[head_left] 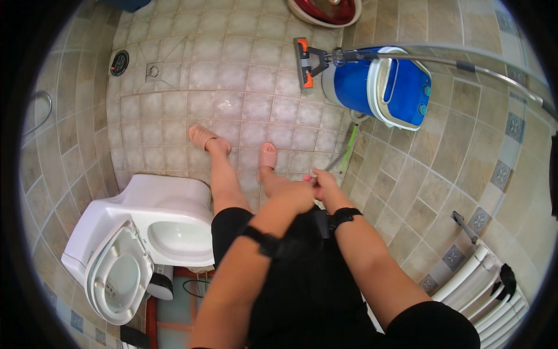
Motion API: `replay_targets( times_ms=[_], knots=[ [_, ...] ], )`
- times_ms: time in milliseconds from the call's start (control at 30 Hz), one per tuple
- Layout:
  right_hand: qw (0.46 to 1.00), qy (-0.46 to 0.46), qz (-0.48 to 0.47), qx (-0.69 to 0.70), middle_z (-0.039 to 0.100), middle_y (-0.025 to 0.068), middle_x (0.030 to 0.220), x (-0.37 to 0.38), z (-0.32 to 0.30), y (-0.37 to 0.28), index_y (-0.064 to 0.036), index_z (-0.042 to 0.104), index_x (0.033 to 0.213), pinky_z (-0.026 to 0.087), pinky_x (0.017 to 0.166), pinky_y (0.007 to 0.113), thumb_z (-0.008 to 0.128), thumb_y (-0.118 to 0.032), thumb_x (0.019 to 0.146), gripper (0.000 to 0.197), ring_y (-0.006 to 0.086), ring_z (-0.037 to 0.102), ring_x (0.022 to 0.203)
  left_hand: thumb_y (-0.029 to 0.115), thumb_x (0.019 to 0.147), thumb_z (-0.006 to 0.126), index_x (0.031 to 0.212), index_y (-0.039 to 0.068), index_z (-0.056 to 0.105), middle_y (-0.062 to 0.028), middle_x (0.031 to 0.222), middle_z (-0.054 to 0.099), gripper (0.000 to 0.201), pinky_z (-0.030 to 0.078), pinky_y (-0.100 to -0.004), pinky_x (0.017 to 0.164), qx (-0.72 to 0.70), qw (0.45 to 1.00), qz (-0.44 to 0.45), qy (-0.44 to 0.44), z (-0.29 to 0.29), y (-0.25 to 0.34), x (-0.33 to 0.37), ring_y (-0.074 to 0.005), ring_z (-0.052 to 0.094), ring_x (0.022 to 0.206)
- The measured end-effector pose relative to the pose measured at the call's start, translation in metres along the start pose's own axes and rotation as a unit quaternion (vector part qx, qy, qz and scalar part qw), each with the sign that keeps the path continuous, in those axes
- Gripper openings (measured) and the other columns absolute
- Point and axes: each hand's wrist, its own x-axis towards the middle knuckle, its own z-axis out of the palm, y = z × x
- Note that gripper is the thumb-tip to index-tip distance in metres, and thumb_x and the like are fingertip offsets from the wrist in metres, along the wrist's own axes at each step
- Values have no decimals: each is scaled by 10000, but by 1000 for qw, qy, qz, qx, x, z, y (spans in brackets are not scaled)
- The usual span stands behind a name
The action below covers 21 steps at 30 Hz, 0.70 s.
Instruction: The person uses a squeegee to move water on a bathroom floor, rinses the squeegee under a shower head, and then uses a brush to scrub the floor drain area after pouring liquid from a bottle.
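Both my hands meet just in front of my body. My left hand (299,196) is wrapped round a thin handle, and my right hand (324,184) grips the same handle just beside it. Out past the fingers, the grey shaft slants right and away to a narrow bright green head, seen edge on. This long-handled floor tool, perhaps a squeegee (351,148), reaches down by the foot of the right wall. The part of its handle inside my fists is hidden. Dark bands sit on both my wrists.
At left stands a white toilet (181,192), lid and seat raised. A blue and white mini washing machine (381,87) is at the right wall, a flat mop (304,63) leaning over it. Basins (325,13) lie beyond; a floor drain (153,71) is far left. A white radiator (482,273) hangs near right.
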Motion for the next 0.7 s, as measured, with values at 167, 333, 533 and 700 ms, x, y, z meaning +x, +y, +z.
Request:
replay_targets(
  times_ms=[167, 333, 533, 700],
  knots=[
    [993, 25, 27, -113, 531, 167, 744, 32, -57, -32, 38, 445, 925, 506, 548, 453, 448, -51, 814, 143, 294, 537, 595, 121, 754, 563, 1202, 65, 453, -166, 1019, 617, 465, 455, -386, 798, -237, 922, -201, 232, 71, 46, 61, -330, 589, 931],
    [906, -189, -71, -371, 559, 236, 774, 22, -22, 45, 104, 482, 895, 507, 494, 451, 481, -39, 759, 197, 325, 599, 644, 120, 813, 515, 1262, 169, 466, -219, 1009, 595, 454, 448, -418, 774, -96, 971, -218, -11, 39, 36, -35, -376, 568, 947],
    [898, -110, -123, -408, 510, 366, 1023, -71, 32, 97, 211, 267, 1164, 532, 597, 428, 510, -127, 767, 575, 389, 625, 807, 112, 822, 548, 1306, 157, 425, -238, 991, 595, 501, 439, -334, 814, -172, 927, -322, 90, 51, 36, -153, -337, 587, 947],
    [813, -76, -284, -502, 497, 365, 1085, -49, -22, 76, 195, 373, 1118, 526, 600, 412, 481, -202, 797, 522, 354, 643, 696, 119, 826, 522, 1311, 138, 392, -261, 952, 583, 502, 448, -429, 791, -204, 950, -139, 192, 97, 47, -111, -409, 563, 908]
  ],
)
